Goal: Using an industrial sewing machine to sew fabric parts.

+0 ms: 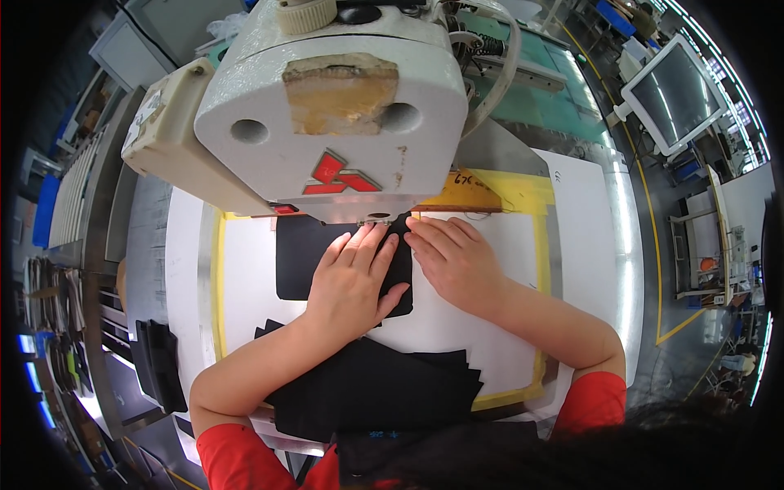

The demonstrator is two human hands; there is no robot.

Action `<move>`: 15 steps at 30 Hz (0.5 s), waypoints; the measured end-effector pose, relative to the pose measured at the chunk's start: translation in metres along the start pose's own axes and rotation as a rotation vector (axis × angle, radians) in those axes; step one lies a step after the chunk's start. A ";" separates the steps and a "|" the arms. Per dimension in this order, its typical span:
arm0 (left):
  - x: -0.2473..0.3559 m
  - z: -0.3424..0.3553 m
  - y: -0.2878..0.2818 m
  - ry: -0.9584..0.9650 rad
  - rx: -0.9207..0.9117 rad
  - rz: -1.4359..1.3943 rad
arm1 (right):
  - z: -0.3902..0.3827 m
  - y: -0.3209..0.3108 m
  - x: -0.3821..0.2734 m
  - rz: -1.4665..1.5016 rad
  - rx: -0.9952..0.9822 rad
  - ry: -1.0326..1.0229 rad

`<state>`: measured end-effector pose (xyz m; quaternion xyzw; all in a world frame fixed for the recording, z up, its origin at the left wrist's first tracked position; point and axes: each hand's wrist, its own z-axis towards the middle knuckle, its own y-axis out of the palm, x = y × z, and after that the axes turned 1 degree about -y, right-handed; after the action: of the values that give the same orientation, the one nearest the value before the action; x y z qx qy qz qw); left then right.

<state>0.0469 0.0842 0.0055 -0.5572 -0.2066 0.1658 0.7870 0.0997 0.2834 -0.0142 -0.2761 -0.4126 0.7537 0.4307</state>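
A white industrial sewing machine head [331,114] hangs over a white work surface [482,327]. Under it lies a flat black piece of material [305,269]. My left hand [347,286] rests open on this piece, fingers stretched toward the needle area and thumb out to the right. My right hand [453,265] is at the piece's right edge, fingers stretched forward with their tips just beside the needle area; its thumb is hidden. The needle area itself is mostly hidden behind the head and fingertips. Nearer me lies a stack of black pieces [367,388], partly beneath my left forearm.
A yellow plate [474,192] lies behind the right hand, and yellow tape borders the work surface. A black object [159,363] sits at the left edge. A monitor [674,94] stands at the upper right; metal racks [65,212] stand along the left.
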 end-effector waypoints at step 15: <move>0.000 -0.001 -0.003 0.005 0.020 0.031 | 0.002 -0.001 0.000 0.030 0.058 0.007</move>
<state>0.0478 0.0824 0.0084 -0.5529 -0.1942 0.1785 0.7904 0.0986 0.2829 -0.0126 -0.2721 -0.3849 0.7708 0.4286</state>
